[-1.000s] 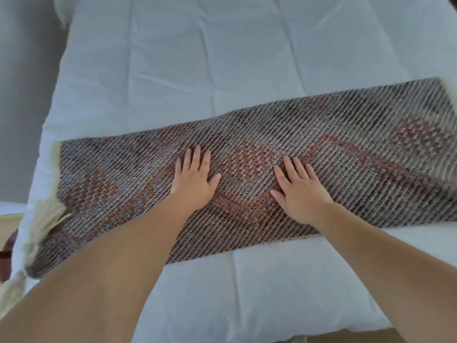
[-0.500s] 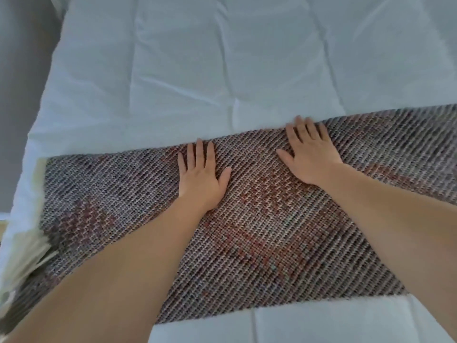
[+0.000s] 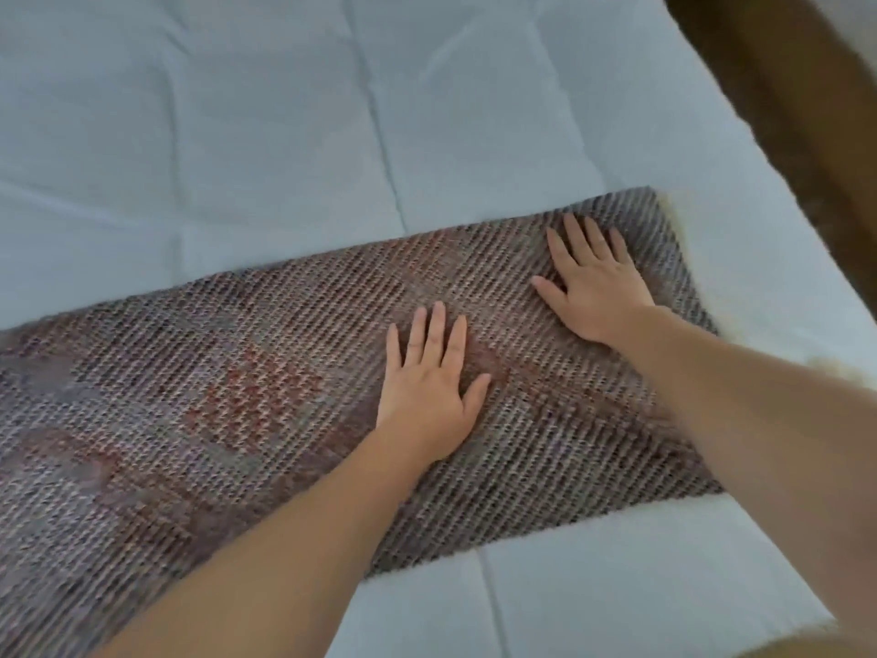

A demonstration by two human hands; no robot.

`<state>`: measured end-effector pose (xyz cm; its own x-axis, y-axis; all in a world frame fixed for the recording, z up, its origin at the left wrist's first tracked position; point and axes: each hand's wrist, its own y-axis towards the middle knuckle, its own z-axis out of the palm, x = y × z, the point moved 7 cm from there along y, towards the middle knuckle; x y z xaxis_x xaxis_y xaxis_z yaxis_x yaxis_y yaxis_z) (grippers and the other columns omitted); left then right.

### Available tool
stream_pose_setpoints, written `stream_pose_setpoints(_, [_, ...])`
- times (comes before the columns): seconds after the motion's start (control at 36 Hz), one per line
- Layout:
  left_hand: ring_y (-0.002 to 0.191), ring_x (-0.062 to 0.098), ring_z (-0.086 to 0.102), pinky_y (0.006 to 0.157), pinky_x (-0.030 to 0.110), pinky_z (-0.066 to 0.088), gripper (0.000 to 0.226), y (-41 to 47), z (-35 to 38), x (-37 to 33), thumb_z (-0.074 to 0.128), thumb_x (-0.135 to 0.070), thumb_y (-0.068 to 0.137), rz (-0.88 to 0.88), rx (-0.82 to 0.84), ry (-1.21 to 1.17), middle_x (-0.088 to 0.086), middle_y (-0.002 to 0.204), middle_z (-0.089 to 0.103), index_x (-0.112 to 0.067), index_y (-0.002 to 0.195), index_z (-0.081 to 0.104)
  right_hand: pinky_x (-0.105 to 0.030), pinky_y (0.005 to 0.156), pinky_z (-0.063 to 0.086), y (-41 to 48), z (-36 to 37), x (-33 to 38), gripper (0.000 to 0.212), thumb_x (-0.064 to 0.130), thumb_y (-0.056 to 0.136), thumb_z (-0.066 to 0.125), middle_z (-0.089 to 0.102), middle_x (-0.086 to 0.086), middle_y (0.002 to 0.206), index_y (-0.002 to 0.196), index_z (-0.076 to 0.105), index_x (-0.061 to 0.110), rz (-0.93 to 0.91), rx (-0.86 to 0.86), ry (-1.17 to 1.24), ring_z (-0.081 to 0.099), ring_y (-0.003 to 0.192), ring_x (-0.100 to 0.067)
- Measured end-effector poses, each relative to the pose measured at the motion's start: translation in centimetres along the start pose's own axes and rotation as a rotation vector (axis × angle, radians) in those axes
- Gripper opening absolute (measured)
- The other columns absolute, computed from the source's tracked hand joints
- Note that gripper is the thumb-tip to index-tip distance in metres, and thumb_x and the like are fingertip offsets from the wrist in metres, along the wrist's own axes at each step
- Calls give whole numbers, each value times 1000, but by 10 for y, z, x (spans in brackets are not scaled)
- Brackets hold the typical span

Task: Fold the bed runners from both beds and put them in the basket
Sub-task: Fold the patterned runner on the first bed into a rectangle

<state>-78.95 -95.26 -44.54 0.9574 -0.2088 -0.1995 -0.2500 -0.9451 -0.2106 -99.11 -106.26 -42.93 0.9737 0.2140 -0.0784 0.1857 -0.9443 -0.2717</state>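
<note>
Bed runner at the fingers: Bed runner [image 3: 237,396], woven grey and rust, lies under both palms; neither hand grips it.
Left fingers: fingers [image 3: 434,334] of the left hand [image 3: 427,396] are straight, slightly spread, pressed flat on the weave and pointing to 12 o'clock.
Right fingers: fingers [image 3: 576,244] of the right hand [image 3: 598,287] are straight and spread, flat on the cloth at 2 o'clock from the left hand, just short of the runner's end.
Runner position: it lies askew across the bed [image 3: 237,135] from 8 o'clock to 2 o'clock. The left end is out of view; whether it is already doubled cannot be told.
Fringe: a cream fringe [image 3: 674,220] edges the right end at 2 o'clock.
Bed edge: it runs down the right side, with brown floor [image 3: 783,87] beyond at 1 o'clock.
Basket: not in view.
Step, judged: smoothing ahead of a fold.
Risk, drag: flat palms hold by friction only, so a hard stroke could ruck the weave or the soft cover beneath.
Risk, slip: the right end sits near the bed edge, so a push toward 2 o'clock could send the fringe over the side.
Risk, skew: the slanted lie may leave the edges mismatched once it is folded.
Risk, fringe: loose tufts may be trapped inside the fold.
</note>
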Motion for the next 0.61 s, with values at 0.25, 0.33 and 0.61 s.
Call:
stream_pose_setpoints(0.25, [145,26,-15,115,50,-13,71,23,29,-193,4,-58,94,92,28,-34,12,159,-6,-15,150,-7,-45,117,-7,-8,21,-130,74,60,93,4,-8,-7,161,152,-5,17,-87,33,21,-8,147,-27])
stream_pose_setpoints(0.33, [145,27,-13,115,50,-12,71,34,37,-246,6,-56,95,142,55,-22,13,159,-6,-13,150,-4,-44,117,-6,-6,22,-154,71,54,96,7,-7,-11,160,152,-8,14,-149,42,42,-6,147,-29])
stream_pose_setpoints(0.61, [130,28,29,105,46,21,53,51,28,-345,40,-30,90,425,133,-29,4,150,33,-18,141,37,-48,105,32,5,-19,-169,60,28,95,49,44,-19,140,147,21,11,-252,-50,244,37,130,-39])
